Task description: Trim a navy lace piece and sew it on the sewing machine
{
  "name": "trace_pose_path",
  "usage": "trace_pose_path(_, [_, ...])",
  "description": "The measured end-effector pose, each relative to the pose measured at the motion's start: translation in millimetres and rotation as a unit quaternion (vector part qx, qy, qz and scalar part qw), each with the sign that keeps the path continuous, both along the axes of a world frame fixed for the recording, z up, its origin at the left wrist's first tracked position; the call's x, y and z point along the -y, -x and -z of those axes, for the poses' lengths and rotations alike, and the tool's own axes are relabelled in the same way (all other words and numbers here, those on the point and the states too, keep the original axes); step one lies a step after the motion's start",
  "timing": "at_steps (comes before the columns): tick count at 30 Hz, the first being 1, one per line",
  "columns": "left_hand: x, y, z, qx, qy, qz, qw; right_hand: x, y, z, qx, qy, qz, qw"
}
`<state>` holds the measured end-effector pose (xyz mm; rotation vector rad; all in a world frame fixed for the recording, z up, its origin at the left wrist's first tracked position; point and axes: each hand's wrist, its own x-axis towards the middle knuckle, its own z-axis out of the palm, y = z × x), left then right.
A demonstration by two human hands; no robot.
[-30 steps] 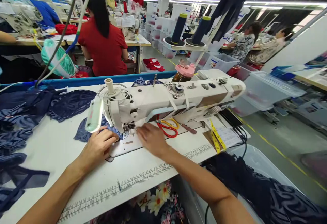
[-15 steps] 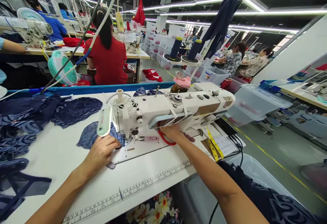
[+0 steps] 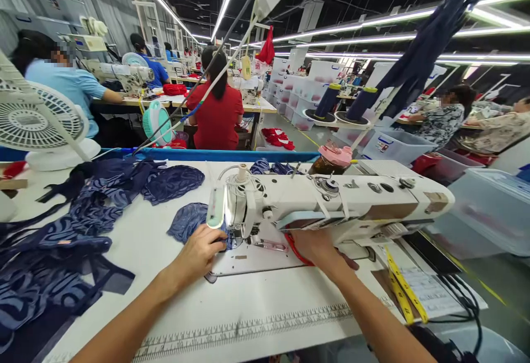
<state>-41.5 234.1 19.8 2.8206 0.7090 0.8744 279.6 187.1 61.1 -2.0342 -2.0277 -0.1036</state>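
A white sewing machine (image 3: 290,195) stands on the white table. Beside its needle area, my left hand (image 3: 202,250) has its fingers closed on a blue patterned fabric piece (image 3: 186,222), whose right part runs under the machine head. My right hand (image 3: 314,247) reaches beneath the machine arm by a red ring-shaped object (image 3: 295,248); its fingers are hidden. Pink-handled snips (image 3: 271,244) lie on the machine bed between my hands.
Dark blue patterned garments (image 3: 91,203) cover the table's left side, near a white fan (image 3: 39,117). A yellow tape measure (image 3: 399,288) and papers lie at right. A pink-lidded jar (image 3: 335,156) stands behind the machine. People sit at machines beyond.
The view has swung left, bringing the white fan and a person in light blue into sight. Both hands keep about the same places at the machine.
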Motion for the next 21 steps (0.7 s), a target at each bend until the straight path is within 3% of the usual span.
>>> trace_pose_path(3, [3.9,-3.3,0.5,-0.001,-0.006,0.000,1.000,21.2,26.9,1.0,-0.013,0.030,-0.035,0.999])
trace_pose_path(6, [7.1,-6.3,2.0,-0.003,-0.008,-0.008,1.000,33.8,58.8,1.4,-0.109,0.090,-0.131,0.981])
trace_pose_path(11, [8.0,-5.9,4.3,-0.002,0.002,-0.010,1.000,22.9,91.6,2.6,-0.200,0.117,-0.230,0.945])
trace_pose_path(14, [11.2,-5.2,-3.1,0.002,0.035,-0.031,0.999,14.0,99.2,13.5,-0.245,0.077,-0.236,0.937])
trace_pose_path(18, [20.7,-8.9,-20.7,0.046,0.180,-0.103,0.977,10.5,102.9,28.5,-0.336,0.067,-0.204,0.917])
trace_pose_path(21, [26.1,-13.3,-26.2,0.055,0.258,-0.111,0.958,10.7,103.7,32.0,-0.367,0.078,-0.198,0.906])
